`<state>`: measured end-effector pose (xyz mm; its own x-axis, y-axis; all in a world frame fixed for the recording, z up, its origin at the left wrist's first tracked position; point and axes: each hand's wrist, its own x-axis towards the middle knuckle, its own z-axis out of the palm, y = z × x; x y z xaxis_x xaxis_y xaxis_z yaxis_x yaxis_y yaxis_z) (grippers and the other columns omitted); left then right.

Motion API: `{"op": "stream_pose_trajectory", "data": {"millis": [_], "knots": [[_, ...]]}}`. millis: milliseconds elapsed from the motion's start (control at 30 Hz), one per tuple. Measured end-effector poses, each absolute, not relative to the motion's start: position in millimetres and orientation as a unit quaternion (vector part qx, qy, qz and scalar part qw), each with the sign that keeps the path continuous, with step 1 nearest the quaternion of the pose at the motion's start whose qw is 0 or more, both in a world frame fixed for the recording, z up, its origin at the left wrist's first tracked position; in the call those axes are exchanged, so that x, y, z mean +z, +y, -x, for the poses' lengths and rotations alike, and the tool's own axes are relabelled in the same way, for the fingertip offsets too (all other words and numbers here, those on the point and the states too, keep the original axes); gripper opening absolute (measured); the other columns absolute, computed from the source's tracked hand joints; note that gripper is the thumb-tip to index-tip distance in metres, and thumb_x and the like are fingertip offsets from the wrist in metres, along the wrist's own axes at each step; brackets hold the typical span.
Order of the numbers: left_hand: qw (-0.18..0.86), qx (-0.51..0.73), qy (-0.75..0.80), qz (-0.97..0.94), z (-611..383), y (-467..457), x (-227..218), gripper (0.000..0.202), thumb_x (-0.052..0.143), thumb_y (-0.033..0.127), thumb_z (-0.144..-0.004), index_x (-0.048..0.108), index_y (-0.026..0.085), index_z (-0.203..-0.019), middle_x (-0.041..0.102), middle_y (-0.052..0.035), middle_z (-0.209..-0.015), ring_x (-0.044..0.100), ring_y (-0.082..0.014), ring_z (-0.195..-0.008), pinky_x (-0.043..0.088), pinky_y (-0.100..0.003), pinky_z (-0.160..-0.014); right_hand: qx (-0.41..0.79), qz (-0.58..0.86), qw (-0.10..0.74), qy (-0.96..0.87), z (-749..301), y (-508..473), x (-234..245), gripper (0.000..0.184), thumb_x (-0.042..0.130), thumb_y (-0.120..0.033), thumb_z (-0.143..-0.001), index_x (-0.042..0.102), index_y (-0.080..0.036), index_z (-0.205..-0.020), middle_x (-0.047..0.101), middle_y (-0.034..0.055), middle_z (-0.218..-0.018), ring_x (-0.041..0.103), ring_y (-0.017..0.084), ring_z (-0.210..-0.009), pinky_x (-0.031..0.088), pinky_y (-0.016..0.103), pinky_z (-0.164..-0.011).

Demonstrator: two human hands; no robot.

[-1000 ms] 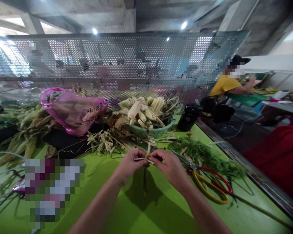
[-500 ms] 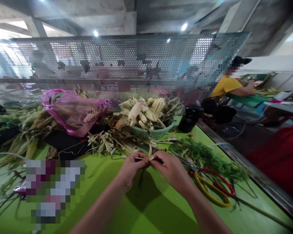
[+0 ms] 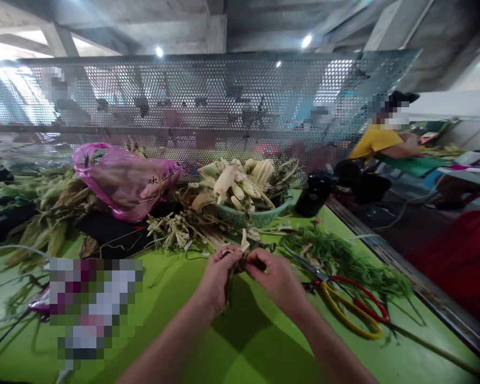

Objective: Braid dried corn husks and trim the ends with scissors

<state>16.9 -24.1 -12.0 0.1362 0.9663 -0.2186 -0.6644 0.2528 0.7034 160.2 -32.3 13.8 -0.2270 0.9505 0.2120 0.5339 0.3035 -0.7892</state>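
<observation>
My left hand [image 3: 219, 274] is closed in a pinch around a small folded corn husk piece [image 3: 244, 241], whose pale tip points up above the fingertips. A dull greenish strip hangs below those fingers. Close against its right side is my right hand [image 3: 275, 273], thumb and forefinger pressed together; what they grip is hidden. Both hands are held over the green table [image 3: 164, 330]. Right of them lie scissors [image 3: 332, 293] with one red and one yellow handle loop, blades pointing toward the back left.
Behind the hands stands a green basket [image 3: 250, 217] of corn husks. A pink plastic bag [image 3: 124, 178], dried husks [image 3: 48, 224], green fibres [image 3: 344, 258] and a black container [image 3: 312, 193] surround it. A perforated metal screen [image 3: 184, 101] closes the back; a person in yellow [image 3: 378, 140] sits beyond, right.
My left hand has turned, and the husk tip now tilts upright with a strip hanging below. My right fingers have curled and drawn slightly back. The whole view has shifted slightly.
</observation>
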Motion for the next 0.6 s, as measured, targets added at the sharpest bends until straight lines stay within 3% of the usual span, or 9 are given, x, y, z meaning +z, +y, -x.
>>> {"op": "stream_pose_trajectory", "data": {"millis": [233,367,600], "knots": [[0.708,0.539,0.363,-0.275,-17.5,-27.4,-8.2,0.025,0.079,0.027,-0.061,0.062,0.016,-0.075,0.058,0.0022,-0.063,0.053,-0.0101,-0.059,0.040,-0.022,-0.060,0.359,0.482,0.426,-0.676,-160.6,-31.0,16.9,0.018,0.060,-0.037,-0.084,0.062,-0.019,-0.088,0.065,0.0025,-0.078,0.058,0.017,-0.070,0.046,0.027,-0.064],[0.666,0.536,0.381,-0.353,-17.4,-27.6,-6.7,0.028,0.080,0.032,-0.061,0.061,0.015,-0.074,0.056,0.0023,-0.063,0.049,-0.0091,-0.059,0.036,-0.021,-0.060,0.333,0.492,0.460,-0.659,-162.0,-28.1,14.6,0.020,0.063,-0.038,-0.081,0.064,-0.018,-0.082,0.065,0.0038,-0.078,0.059,0.019,-0.072,0.046,0.029,-0.068],[0.668,0.494,0.365,-0.421,-15.8,-24.8,-4.0,0.039,0.081,0.039,-0.061,0.060,0.014,-0.082,0.061,-0.0027,-0.077,0.056,-0.0124,-0.066,0.045,-0.028,-0.068,0.305,0.516,0.475,-0.644,-165.7,-25.3,10.1,0.017,0.062,-0.036,-0.080,0.062,-0.019,-0.080,0.062,0.0017,-0.075,0.056,0.018,-0.070,0.044,0.028,-0.068]]}}
